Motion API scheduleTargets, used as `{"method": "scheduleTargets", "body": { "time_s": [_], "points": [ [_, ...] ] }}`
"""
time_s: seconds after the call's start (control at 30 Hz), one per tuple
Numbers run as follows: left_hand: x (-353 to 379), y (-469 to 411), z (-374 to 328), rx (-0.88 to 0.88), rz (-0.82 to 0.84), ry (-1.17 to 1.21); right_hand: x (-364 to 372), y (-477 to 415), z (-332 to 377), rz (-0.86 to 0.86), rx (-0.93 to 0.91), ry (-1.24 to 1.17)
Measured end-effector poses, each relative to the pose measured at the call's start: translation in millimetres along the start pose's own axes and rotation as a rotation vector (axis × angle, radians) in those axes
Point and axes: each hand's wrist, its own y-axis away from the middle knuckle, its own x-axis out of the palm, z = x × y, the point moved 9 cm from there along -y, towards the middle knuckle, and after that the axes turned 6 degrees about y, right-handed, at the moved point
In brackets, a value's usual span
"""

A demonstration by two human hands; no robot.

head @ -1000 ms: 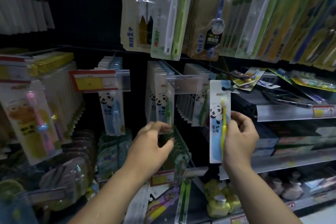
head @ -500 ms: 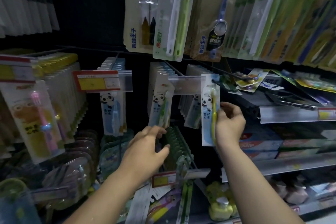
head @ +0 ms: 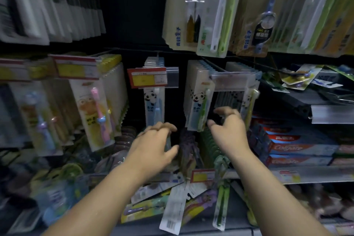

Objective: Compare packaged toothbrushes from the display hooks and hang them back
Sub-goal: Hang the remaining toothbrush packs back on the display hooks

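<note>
Entry: yellow panda toothbrush pack on its hook; my right hand empty, fingers apart; my left hand curled at the lower packs, grip unclear; I judge more comparing remains.

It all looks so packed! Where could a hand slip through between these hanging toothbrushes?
A dark gap lies between the blue panda packs and the green panda packs. Another, between the green ones and the yellow panda packs, has the right hand in it. Crowded: the loose packs heaped below and the toothpaste boxes at right.
</note>
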Motion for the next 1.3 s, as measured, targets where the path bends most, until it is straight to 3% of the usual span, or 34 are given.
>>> {"method": "scheduleTargets", "body": {
  "time_s": [0.2,0.37,0.67,0.83,0.97,1.13,1.3],
  "points": [
    [-48.8,46.8,54.0,-0.086,-0.005,-0.048,59.5,58.5,82.6,0.292,-0.414,0.257],
    [-78.4,85.2,78.9,-0.159,-0.077,-0.059,87.2,95.5,123.3,0.304,-0.515,0.208],
    [-120.3,123.9,120.7,-0.270,-0.212,0.120,116.0,124.2,184.3,0.271,-0.459,-0.087],
    [-132.4,105.6,144.5,-0.354,-0.327,0.288,129.9,102.9,193.1,0.204,-0.232,-0.291],
    [-132.9,82.3,152.6,-0.458,-0.454,0.629,144.4,91.3,185.2,0.219,-0.063,-0.530],
    [-101.2,60.7,153.5,-0.449,-0.290,0.738,160.3,81.3,190.7,0.290,-0.060,-0.621],
    [-101.5,50.1,153.1,-0.436,-0.342,0.903,174.5,91.4,207.2,0.332,-0.136,-0.679]
  ]
}}
